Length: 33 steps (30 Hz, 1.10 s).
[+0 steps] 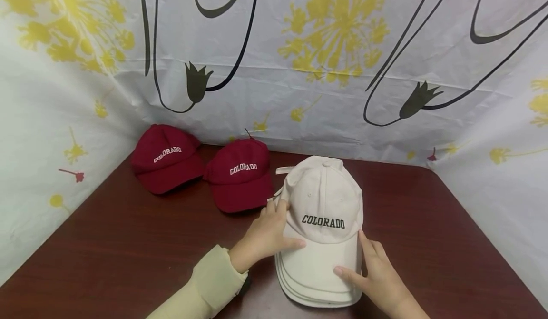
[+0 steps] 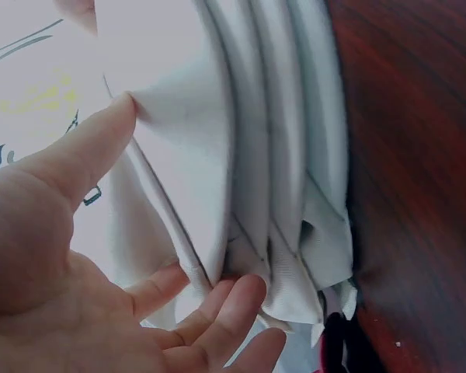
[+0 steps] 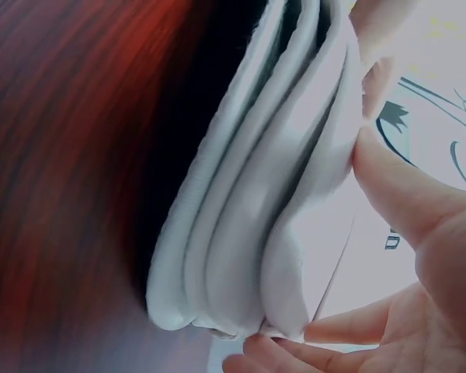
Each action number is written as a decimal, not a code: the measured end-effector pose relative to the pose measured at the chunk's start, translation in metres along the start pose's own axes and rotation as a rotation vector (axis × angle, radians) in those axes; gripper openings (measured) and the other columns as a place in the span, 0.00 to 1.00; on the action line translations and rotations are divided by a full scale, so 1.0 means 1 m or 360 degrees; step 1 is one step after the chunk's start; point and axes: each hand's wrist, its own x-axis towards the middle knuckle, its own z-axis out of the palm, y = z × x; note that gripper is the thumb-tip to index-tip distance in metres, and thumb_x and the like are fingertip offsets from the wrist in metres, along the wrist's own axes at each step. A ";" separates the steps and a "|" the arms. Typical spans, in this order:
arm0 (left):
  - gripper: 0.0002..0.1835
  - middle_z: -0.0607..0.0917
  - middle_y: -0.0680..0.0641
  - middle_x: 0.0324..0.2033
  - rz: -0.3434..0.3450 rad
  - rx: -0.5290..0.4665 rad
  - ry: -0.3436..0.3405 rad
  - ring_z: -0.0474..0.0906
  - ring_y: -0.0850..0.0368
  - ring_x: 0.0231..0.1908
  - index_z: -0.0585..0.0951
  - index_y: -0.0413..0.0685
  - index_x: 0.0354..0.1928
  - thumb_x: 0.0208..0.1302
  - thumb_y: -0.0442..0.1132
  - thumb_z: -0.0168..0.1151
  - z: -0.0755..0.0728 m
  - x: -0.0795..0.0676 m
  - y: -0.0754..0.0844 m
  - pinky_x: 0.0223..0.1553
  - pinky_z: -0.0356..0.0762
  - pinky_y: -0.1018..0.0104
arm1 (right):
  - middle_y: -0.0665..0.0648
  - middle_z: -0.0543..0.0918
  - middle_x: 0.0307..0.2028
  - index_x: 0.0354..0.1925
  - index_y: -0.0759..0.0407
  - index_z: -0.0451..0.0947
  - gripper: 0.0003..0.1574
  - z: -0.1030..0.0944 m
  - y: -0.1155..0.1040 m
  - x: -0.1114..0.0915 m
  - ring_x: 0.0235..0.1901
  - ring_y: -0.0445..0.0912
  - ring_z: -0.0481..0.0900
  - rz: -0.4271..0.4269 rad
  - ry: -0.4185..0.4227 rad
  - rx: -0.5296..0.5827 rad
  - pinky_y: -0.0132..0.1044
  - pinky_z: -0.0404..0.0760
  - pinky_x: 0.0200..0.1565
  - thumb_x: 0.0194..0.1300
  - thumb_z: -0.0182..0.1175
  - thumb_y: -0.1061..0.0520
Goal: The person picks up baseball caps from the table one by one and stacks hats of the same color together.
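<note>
Nearest the head camera, a pale yellow sleeve leads up to the left hand, with the bare-wristed right hand opposite it. Between them sits a stack of cream caps on the dark red-brown counter, right of its middle and well in from the far right corner, brims toward the camera; the top one reads COLORADO in black. Both hands are clamped on the stack, thumbs over the top brim, fingers at the sides. Near the counter's far left corner lies a dark red cap, and just beside it, toward the stack, a second red cap, both lettered in white. A patterned cloth rises behind the counter's far edge and along both sides. From the left wrist, the thumb presses the top cap while bent fingers touch the stack's side; four brim edges show in layers above the counter. From the right wrist, the thumb meets the top brim's edge and fingertips touch the layered side, a dark shadow lying along the counter below.
</note>
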 end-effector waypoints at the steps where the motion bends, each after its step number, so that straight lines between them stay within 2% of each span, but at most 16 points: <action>1: 0.41 0.66 0.35 0.55 0.0011 0.0018 0.0009 0.66 0.41 0.50 0.64 0.44 0.56 0.42 0.54 0.73 0.000 0.000 0.000 0.42 0.70 0.49 | 0.74 0.65 0.50 0.63 0.80 0.48 0.63 0.000 0.000 0.000 0.50 0.64 0.68 -0.0010 0.0014 0.0004 0.59 0.67 0.49 0.49 0.68 0.40; 5: 0.40 0.68 0.39 0.47 0.0046 0.0094 0.0050 0.67 0.45 0.46 0.65 0.43 0.54 0.43 0.54 0.72 0.001 -0.002 0.002 0.38 0.70 0.53 | 0.75 0.62 0.54 0.63 0.79 0.49 0.62 0.002 0.000 -0.001 0.54 0.67 0.62 -0.0081 0.0088 0.0009 0.61 0.64 0.50 0.47 0.70 0.44; 12: 0.38 0.68 0.42 0.42 0.0055 0.0107 0.0068 0.65 0.46 0.44 0.67 0.41 0.52 0.44 0.54 0.72 -0.001 -0.003 0.001 0.37 0.68 0.55 | 0.75 0.60 0.58 0.63 0.79 0.51 0.62 0.005 -0.003 -0.001 0.57 0.68 0.58 -0.0222 0.0262 0.0015 0.61 0.60 0.51 0.42 0.74 0.51; 14: 0.37 0.68 0.44 0.40 0.0057 0.0105 0.0070 0.65 0.47 0.42 0.68 0.41 0.51 0.44 0.54 0.72 -0.003 -0.003 0.000 0.36 0.68 0.56 | 0.75 0.60 0.58 0.63 0.79 0.51 0.62 0.006 -0.004 -0.002 0.57 0.67 0.58 -0.0260 0.0321 0.0005 0.54 0.58 0.57 0.40 0.75 0.53; 16: 0.36 0.67 0.45 0.37 0.0063 0.0109 0.0073 0.65 0.49 0.40 0.68 0.41 0.50 0.44 0.53 0.72 -0.006 -0.003 -0.001 0.34 0.67 0.58 | 0.74 0.60 0.58 0.62 0.79 0.52 0.62 0.006 -0.005 -0.002 0.56 0.66 0.59 -0.0306 0.0372 -0.0003 0.39 0.53 0.62 0.39 0.75 0.55; 18: 0.36 0.66 0.46 0.35 0.0064 0.0100 0.0074 0.64 0.50 0.39 0.68 0.41 0.50 0.44 0.53 0.72 -0.008 -0.002 -0.002 0.33 0.67 0.59 | 0.74 0.61 0.58 0.62 0.79 0.53 0.61 0.007 -0.007 -0.002 0.56 0.65 0.60 -0.0365 0.0421 -0.0005 0.25 0.46 0.61 0.37 0.76 0.58; 20: 0.35 0.65 0.46 0.34 0.0066 0.0096 0.0069 0.63 0.50 0.38 0.67 0.41 0.49 0.44 0.52 0.72 -0.010 -0.003 -0.003 0.31 0.66 0.60 | 0.74 0.61 0.58 0.62 0.80 0.53 0.61 0.007 -0.008 -0.002 0.56 0.64 0.60 -0.0424 0.0449 0.0003 0.16 0.40 0.57 0.36 0.76 0.60; 28: 0.36 0.67 0.44 0.36 0.0049 0.0040 0.0056 0.64 0.49 0.40 0.67 0.39 0.51 0.46 0.51 0.71 -0.017 -0.003 -0.008 0.32 0.67 0.59 | 0.71 0.61 0.59 0.64 0.75 0.53 0.62 0.006 -0.020 0.000 0.57 0.60 0.60 -0.0573 0.0507 0.0008 0.18 0.43 0.59 0.35 0.76 0.63; 33: 0.34 0.67 0.46 0.34 0.0067 0.0010 0.0080 0.64 0.49 0.39 0.67 0.39 0.51 0.47 0.50 0.71 -0.024 -0.005 -0.014 0.32 0.67 0.60 | 0.68 0.58 0.64 0.68 0.68 0.49 0.63 0.003 -0.037 0.003 0.61 0.56 0.57 -0.0524 0.0461 0.0038 0.18 0.42 0.59 0.40 0.74 0.60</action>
